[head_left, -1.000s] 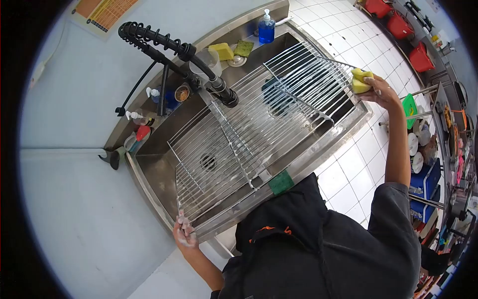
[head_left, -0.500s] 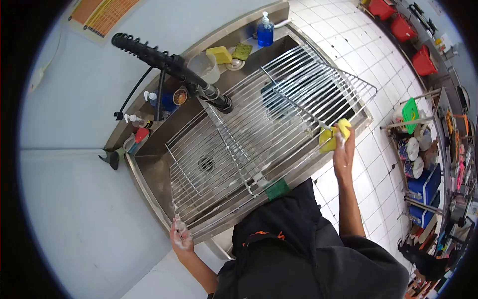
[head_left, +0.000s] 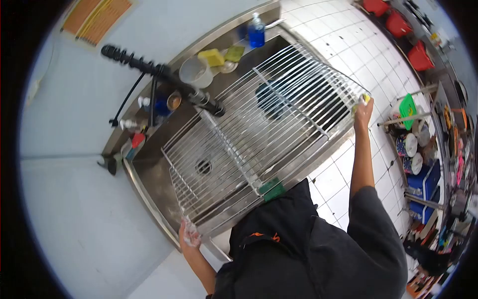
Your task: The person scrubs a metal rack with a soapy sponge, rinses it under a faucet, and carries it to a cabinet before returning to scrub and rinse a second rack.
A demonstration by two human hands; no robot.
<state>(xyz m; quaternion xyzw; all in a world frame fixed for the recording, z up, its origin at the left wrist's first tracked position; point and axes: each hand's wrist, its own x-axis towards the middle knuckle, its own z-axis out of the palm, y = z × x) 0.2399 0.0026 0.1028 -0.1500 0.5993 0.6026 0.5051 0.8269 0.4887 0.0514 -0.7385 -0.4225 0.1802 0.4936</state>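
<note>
A large wire rack (head_left: 239,162) lies across the double steel sink (head_left: 144,182). My left hand (head_left: 189,234), covered in suds, is closed at the rack's lower left corner. At the rack's far right corner, my right hand (head_left: 364,110) is wrapped round a yellow sponge (head_left: 366,98) pressed against the wires. A green scouring pad (head_left: 272,189) lies at the front edge of the sink, near my body. Under the rack, something dark and round (head_left: 273,99) sits in the right basin.
Behind the sink stand a black spray hose (head_left: 169,77), a plastic tub (head_left: 196,72), a yellow sponge (head_left: 213,57), a green pad (head_left: 234,53) and a blue soap bottle (head_left: 256,32). Right of the tiled floor (head_left: 343,169) is a loaded shelf (head_left: 428,199).
My right hand has slid with the sponge along the rack, from its front edge out to the far right corner. My left hand stays at the left corner, and the rack has shifted slightly.
</note>
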